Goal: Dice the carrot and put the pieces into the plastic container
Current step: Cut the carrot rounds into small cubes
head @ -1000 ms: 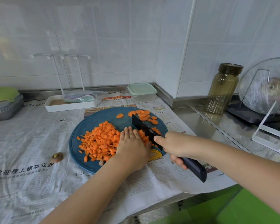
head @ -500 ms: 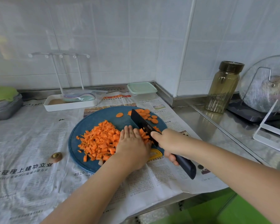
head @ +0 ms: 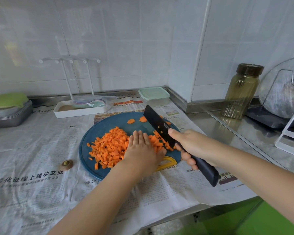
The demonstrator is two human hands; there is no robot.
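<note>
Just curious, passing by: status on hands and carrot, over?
Left hand flat on diced carrot. Right hand grips knife over cutting board. Plastic container behind board, closed.

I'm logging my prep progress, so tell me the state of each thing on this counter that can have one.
plastic container: lid on, at the back by the wall.
knife: gripped by the right hand, carrot bits on the blade.
left hand: flat, fingers straight, resting on carrot pieces.
diced carrot: heaped on the cutting board.
carrot slices: not yet diced, at the board's far edge.
jar: upright, lid on.
</note>
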